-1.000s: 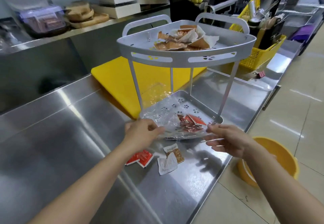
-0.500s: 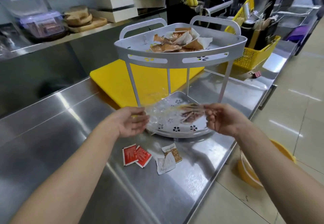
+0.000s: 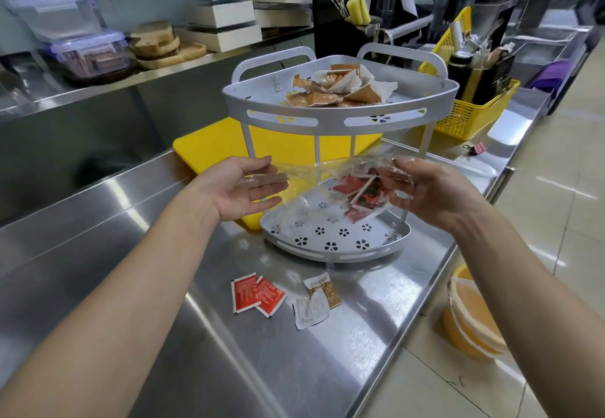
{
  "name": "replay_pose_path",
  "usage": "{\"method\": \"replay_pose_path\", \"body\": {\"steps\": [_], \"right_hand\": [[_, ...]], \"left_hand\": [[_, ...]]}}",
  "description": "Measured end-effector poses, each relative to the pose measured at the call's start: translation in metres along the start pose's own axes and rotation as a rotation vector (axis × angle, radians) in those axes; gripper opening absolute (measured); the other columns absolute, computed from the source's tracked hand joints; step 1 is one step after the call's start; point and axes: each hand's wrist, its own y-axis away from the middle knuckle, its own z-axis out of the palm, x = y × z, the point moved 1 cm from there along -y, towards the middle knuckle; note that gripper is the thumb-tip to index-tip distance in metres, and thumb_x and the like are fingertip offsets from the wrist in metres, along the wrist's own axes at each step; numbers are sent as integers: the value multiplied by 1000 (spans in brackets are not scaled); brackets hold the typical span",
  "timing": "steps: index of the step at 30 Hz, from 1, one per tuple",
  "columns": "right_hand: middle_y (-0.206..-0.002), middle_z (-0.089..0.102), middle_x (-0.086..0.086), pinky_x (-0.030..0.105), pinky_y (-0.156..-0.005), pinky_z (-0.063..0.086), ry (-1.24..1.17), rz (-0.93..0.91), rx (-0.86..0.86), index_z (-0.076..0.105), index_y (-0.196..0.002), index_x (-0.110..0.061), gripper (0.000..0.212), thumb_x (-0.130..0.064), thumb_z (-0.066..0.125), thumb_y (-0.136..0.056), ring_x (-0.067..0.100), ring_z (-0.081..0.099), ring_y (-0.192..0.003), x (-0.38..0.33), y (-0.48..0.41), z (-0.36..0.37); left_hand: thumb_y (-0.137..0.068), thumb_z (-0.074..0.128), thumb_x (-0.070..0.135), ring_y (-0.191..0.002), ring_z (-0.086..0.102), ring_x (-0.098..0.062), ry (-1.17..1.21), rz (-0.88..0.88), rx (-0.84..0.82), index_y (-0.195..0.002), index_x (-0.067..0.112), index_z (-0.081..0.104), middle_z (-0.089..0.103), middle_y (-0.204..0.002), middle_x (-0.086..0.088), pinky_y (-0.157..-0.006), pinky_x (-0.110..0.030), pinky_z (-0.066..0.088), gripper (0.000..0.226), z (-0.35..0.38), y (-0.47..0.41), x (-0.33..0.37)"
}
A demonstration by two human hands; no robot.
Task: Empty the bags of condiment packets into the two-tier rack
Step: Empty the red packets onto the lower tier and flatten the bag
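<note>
A grey two-tier rack (image 3: 330, 120) stands on the steel counter. Its top tier holds a pile of brown packets (image 3: 340, 90). Over the perforated lower tier (image 3: 327, 254), which has nothing lying in it, hangs a clear plastic bag (image 3: 314, 188) with red packets (image 3: 360, 192) bunched at its right end. My right hand (image 3: 425, 188) grips that end. My left hand (image 3: 242, 185) is flat, palm up, with the bag's film lying across its fingertips. Two red packets (image 3: 257, 293) and two brown-and-white ones (image 3: 316, 301) lie loose on the counter in front of the rack.
A yellow cutting board (image 3: 209, 145) lies under and behind the rack. A yellow basket of utensils (image 3: 471, 116) stands to the right and a binder clip (image 3: 476, 148) lies near it. An orange bucket (image 3: 471, 319) sits on the floor past the counter's right edge.
Both hands lifted the bag from the lower tier's front edge up into the gap between the tiers. The packets slid to the right end and my left hand opened flat.
</note>
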Motion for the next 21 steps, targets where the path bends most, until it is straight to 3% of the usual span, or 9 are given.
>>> {"method": "replay_pose_path", "body": {"steps": [3,7,14,16,19,21], "right_hand": [[-76,74,-3,28,-70,47,35,-36,-11,68,-78,-17,17,-13,53,-86,10,66,-70,-4,0,0],[-78,73,-2,30,-77,45,68,-37,-13,68,-79,-18,17,-16,53,-87,14,62,-79,-3,1,-3],[-81,73,0,32,-71,49,125,-80,-97,70,-74,-21,15,-26,58,-82,13,67,-74,-7,6,-6],[-81,73,8,31,-61,55,148,11,-153,71,-70,-19,29,-46,62,-75,18,70,-69,-3,10,-13],[-75,72,16,28,-47,57,185,297,-130,74,-77,-6,70,-71,53,-62,23,69,-55,28,16,-27],[-71,71,18,29,-45,57,139,476,-48,71,-86,1,81,-74,48,-66,23,68,-50,58,19,-35]], "left_hand": [[-84,61,21,-96,68,-22,5,16,-5,-72,12,63,75,-89,-11,-80,-39,53,16,1,0,3],[-85,61,21,-94,69,-21,-5,30,-7,-72,12,63,75,-86,-10,-79,-37,53,16,3,1,4],[-84,60,17,-76,73,-17,-53,118,-25,-68,12,68,76,-78,-6,-71,-33,57,18,-2,9,9],[-78,64,10,-70,72,-15,-92,90,-44,-82,10,64,76,-77,-6,-62,-29,59,4,-8,16,-3],[-63,66,0,-67,71,-17,-191,-49,-132,-95,4,61,74,-82,-12,-59,-28,59,33,-30,22,-41],[-65,65,-7,-67,70,-23,-292,-169,-226,-100,1,62,71,-84,-18,-60,-33,58,36,-43,30,-69]]}}
